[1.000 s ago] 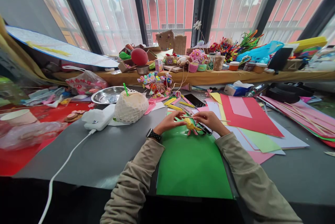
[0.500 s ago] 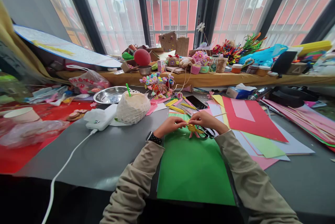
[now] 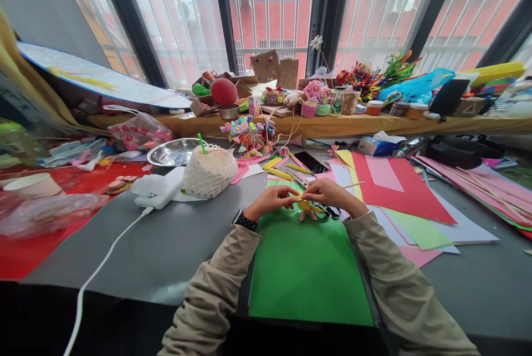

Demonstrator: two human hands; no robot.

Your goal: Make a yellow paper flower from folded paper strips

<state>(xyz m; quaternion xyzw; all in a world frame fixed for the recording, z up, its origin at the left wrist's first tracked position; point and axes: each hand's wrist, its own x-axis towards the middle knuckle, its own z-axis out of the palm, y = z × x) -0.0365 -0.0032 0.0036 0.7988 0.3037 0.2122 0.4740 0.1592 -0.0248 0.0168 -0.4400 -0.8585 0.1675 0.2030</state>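
My left hand (image 3: 272, 201), with a dark watch at its wrist, pinches a small yellow paper piece (image 3: 300, 197) in its fingertips, partly hidden. My right hand (image 3: 328, 194) meets it there, fingers closed, and a thin wooden stick (image 3: 353, 184) pokes out of its grip to the right. Just below the fingertips are small yellow and pink cut paper pieces (image 3: 305, 207). Black-handled scissors (image 3: 330, 212) lie partly under my right hand. Both hands are over the far end of a green paper sheet (image 3: 310, 267).
Red card (image 3: 424, 195) and coloured sheets lie at right. Yellow cutters (image 3: 277, 173) and a phone (image 3: 311, 162) are beyond my hands. At left stand a net-wrapped coconut (image 3: 210, 173), a metal bowl (image 3: 170, 153) and a white charger (image 3: 160, 189) with a cable.
My left fingers have loosened slightly and shifted a little at the yellow paper. The right hand keeps its grip on the stick, which is nearly still. The view has shifted slightly.
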